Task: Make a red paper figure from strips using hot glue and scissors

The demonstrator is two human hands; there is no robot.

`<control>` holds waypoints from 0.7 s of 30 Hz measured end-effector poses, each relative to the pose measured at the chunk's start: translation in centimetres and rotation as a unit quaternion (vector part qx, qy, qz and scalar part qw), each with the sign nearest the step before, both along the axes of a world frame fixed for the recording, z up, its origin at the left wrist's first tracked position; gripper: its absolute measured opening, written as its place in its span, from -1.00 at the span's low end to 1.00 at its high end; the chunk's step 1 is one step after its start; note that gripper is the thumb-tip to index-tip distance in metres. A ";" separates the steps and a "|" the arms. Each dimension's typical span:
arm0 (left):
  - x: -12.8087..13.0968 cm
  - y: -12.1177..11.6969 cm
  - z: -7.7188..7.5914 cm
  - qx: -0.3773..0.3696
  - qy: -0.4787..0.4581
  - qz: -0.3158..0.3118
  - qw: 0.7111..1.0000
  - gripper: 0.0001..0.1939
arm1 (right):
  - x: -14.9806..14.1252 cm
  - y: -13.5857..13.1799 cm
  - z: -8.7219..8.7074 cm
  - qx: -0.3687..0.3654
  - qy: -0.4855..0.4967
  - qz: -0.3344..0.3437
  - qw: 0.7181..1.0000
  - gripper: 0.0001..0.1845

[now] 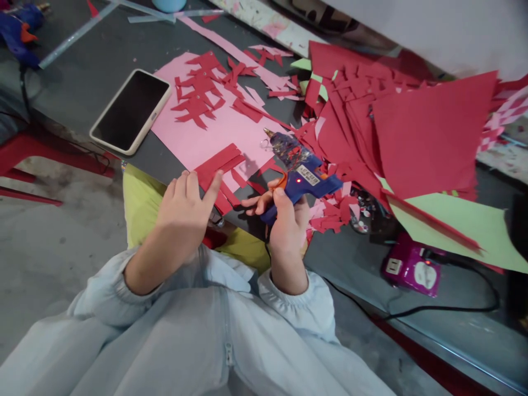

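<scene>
My right hand (286,220) is wrapped round the handle of a blue glue gun (303,184). The gun's metal nozzle points up and away to the left, a red light glows on its side, and an orange trigger shows by my fingers. My left hand (183,214) lies with fingers stretched out on a red paper piece (223,165) with slits or layered strips, near the table's front edge. Under that piece is a large pink sheet (181,140), which also bears several cut red paper shapes (200,88). My left palm hides part of the red piece.
A phone (131,113) lies to the left. Red sheets (433,137) and paper scraps pile up on the right. Beyond a green sheet (454,217) sits a purple power box (412,267) with a black cord. Another blue glue gun (18,38) and clear glue sticks (78,36) lie far left.
</scene>
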State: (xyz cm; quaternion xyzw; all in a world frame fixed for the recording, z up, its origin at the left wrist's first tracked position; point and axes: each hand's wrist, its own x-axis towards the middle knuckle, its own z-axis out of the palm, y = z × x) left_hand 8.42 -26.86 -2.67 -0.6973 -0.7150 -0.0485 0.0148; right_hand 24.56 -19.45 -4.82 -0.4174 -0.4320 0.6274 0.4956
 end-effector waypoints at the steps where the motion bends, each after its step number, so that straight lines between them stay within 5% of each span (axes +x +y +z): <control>1: -0.2 0.0 0.0 0.001 0.006 0.001 1.000 -0.40 | 0.0 0.0 0.0 0.000 0.002 0.001 1.000 -0.74; 14: -2.9 0.2 0.9 0.046 -0.039 -0.078 0.995 -0.55 | 0.0 -0.1 -0.5 0.030 -0.026 0.027 0.999 -0.74; 21: -2.6 0.1 0.0 0.033 -0.021 -0.127 0.991 -0.57 | 0.4 -0.2 -1.0 0.083 -0.165 0.088 0.979 -0.69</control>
